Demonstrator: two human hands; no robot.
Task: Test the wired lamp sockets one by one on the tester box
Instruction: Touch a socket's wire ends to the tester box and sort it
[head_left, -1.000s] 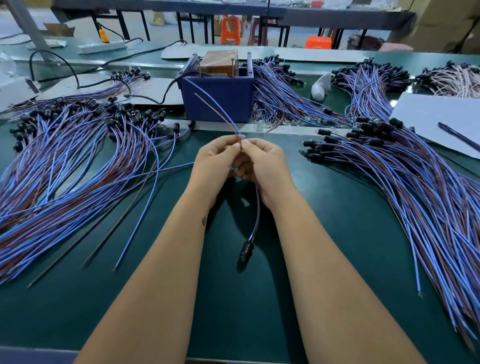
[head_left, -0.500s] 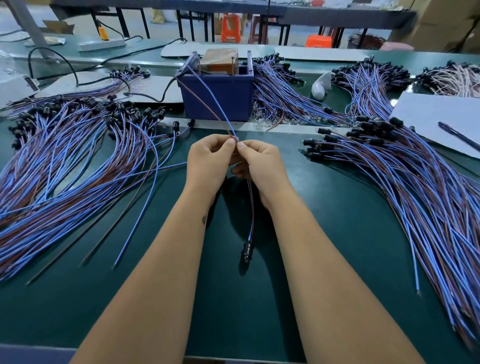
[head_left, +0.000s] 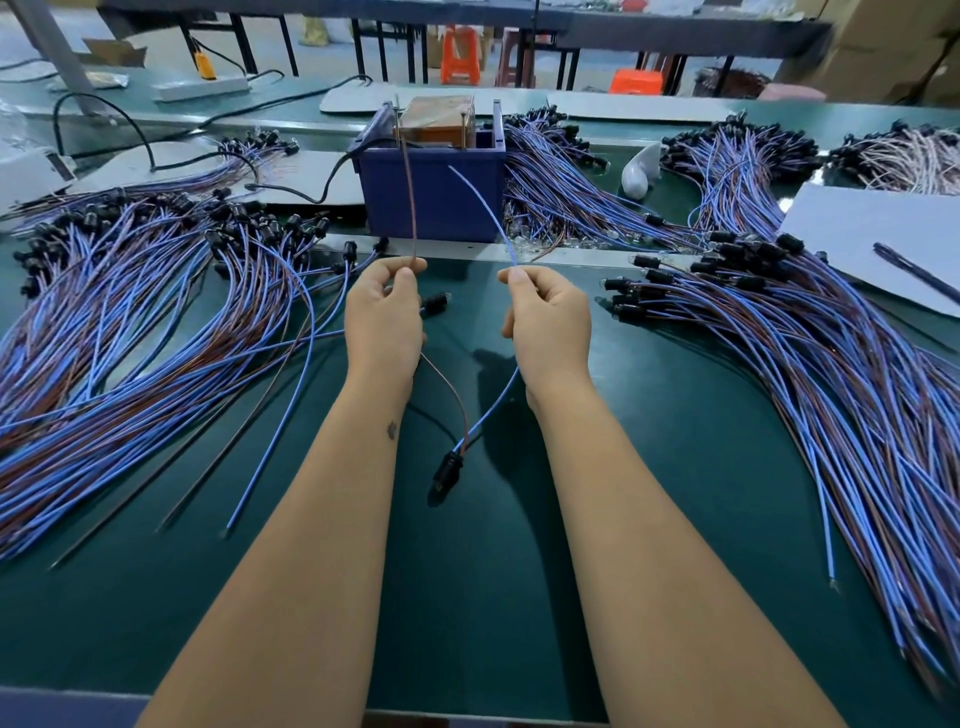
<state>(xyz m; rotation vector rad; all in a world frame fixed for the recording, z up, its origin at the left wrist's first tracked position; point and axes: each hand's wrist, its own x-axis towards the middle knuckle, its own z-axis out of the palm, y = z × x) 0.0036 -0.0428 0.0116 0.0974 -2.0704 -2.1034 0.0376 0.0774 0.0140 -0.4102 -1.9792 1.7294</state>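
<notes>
My left hand pinches the brown wire of one lamp socket. That wire rises to the left post on the blue tester box. My right hand pinches the blue wire, whose free end hangs in front of the box, short of the right post. Both wires run down between my forearms to the black socket, which dangles just above the green mat. The hands are held apart in front of the box.
A large pile of wired sockets lies on the left and another pile on the right. More bundles lie behind the box. A white sheet with a pen is at far right. A black power cable runs left from the box.
My hands were together pinching both wires. They have moved apart, splitting the brown wire to the left and the blue wire to the right, with the ends raised toward the box.
</notes>
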